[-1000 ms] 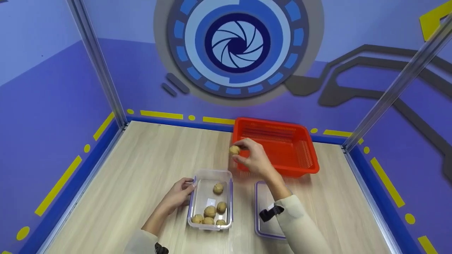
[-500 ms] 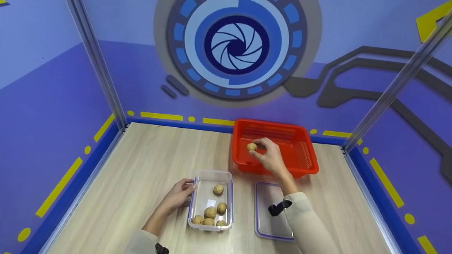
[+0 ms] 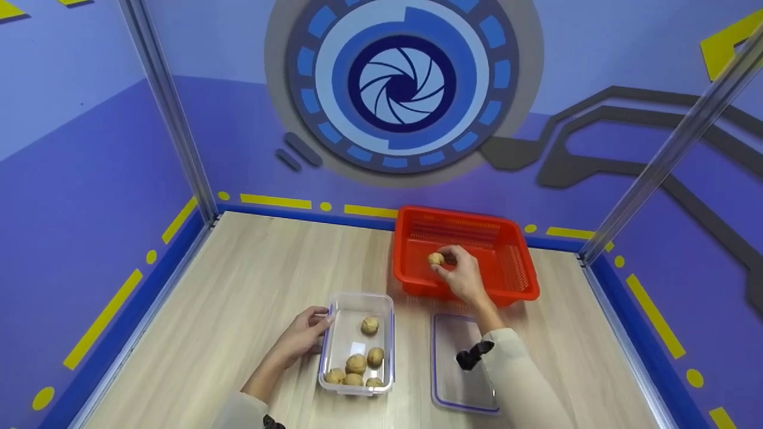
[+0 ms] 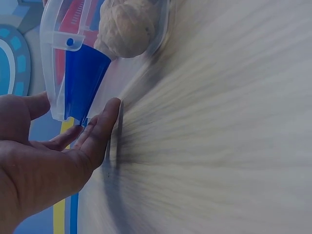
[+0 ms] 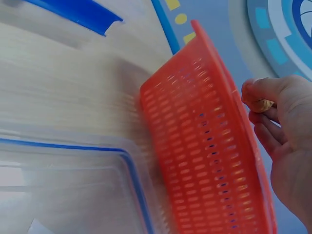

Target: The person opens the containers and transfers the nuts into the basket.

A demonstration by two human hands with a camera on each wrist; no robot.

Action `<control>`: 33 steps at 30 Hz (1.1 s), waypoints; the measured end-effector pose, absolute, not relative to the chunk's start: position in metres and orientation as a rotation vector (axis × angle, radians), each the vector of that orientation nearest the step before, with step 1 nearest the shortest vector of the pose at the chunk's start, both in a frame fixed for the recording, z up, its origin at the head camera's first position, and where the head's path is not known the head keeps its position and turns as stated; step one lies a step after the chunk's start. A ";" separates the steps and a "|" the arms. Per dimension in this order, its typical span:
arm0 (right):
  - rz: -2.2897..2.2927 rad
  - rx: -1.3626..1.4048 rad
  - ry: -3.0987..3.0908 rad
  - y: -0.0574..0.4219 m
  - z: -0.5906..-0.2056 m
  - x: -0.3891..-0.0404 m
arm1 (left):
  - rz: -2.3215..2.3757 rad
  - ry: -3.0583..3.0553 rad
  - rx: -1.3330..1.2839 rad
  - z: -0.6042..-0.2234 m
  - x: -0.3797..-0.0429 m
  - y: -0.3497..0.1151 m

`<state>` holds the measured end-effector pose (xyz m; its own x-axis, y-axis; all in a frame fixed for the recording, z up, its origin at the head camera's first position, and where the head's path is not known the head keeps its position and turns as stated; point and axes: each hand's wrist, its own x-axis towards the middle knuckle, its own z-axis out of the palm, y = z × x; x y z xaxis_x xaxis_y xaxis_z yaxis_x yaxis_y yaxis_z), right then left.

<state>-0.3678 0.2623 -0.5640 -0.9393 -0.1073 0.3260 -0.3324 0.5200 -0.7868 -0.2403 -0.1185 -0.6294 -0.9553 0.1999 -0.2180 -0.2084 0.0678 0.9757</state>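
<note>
My right hand [image 3: 465, 277] pinches a walnut [image 3: 436, 258] between thumb and fingers, over the red plastic basket [image 3: 509, 292]. In the right wrist view that walnut [image 5: 263, 105] shows partly behind the fingers, past the basket rim. My left hand [image 3: 300, 338] grips the left side of a clear plastic food container [image 3: 344, 328]. In the left wrist view its thumb is at the container's rim, and the fingers lie beside a blue side latch [image 4: 83, 80]. Several walnuts [image 3: 356, 363] lie in the container, mostly at its near end.
A clear lid [image 3: 450, 363] with a blue seal lies on the wooden table [image 3: 286, 256], right of the container and partly under the right forearm. The basket stands at the back, close to the printed wall [image 3: 334, 190]. Metal posts [image 3: 179, 125] mark the corners.
My right hand has carried the walnut rightward from the basket's left edge to over its inside. The left hand keeps its hold on the container.
</note>
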 end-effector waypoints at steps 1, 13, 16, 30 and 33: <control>1.384 0.363 -2.533 0.262 -0.565 -0.368 | 1.964 2.056 -0.013 -0.629 -0.240 -0.118; 1.308 0.317 -2.636 0.261 -0.574 -0.371 | 1.960 2.073 -0.005 -0.628 -0.238 -0.119; 1.297 0.320 -2.654 0.261 -0.575 -0.371 | 1.962 2.072 -0.011 -0.629 -0.238 -0.119; 1.302 0.305 -2.672 0.261 -0.578 -0.371 | 1.968 2.062 -0.021 -0.632 -0.238 -0.118; 1.277 0.321 -2.674 0.260 -0.576 -0.372 | 1.966 2.070 -0.015 -0.630 -0.238 -0.119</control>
<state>-0.3723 0.2603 -0.5765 -0.9641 -0.1233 0.2352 -0.2604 0.6126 -0.7463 -0.2380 -0.1186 -0.6301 -0.9590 0.1878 -0.2123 -0.2024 0.0709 0.9767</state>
